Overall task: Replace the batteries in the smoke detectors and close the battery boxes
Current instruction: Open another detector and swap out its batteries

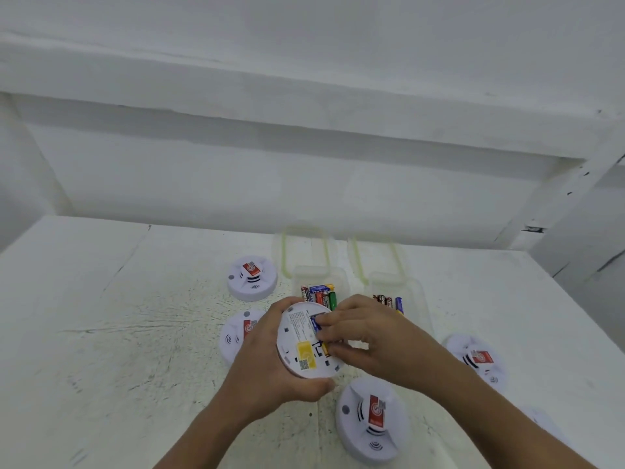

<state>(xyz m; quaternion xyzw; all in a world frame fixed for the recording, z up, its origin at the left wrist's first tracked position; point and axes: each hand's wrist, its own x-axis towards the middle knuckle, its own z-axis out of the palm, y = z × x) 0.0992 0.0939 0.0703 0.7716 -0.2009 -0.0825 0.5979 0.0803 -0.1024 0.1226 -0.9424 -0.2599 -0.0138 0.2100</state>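
My left hand (pixel 267 360) grips a round white smoke detector (pixel 302 346) turned back side up, with a yellow label and printed text showing. My right hand (pixel 365 336) rests its fingertips on a blue and yellow battery (pixel 317 324) lying in the detector's open compartment. Two clear plastic boxes stand just behind: the left box (pixel 319 282) holds several mixed batteries, the right box (pixel 395 292) holds a few more. My right hand hides part of both boxes.
Other white smoke detectors lie face up on the white table: one at the back left (pixel 252 277), one behind my left hand (pixel 236 336), one in front (pixel 370 421), one at the right (pixel 477 358). Two clear lids (pixel 306 247) lie behind the boxes. A white wall rises beyond.
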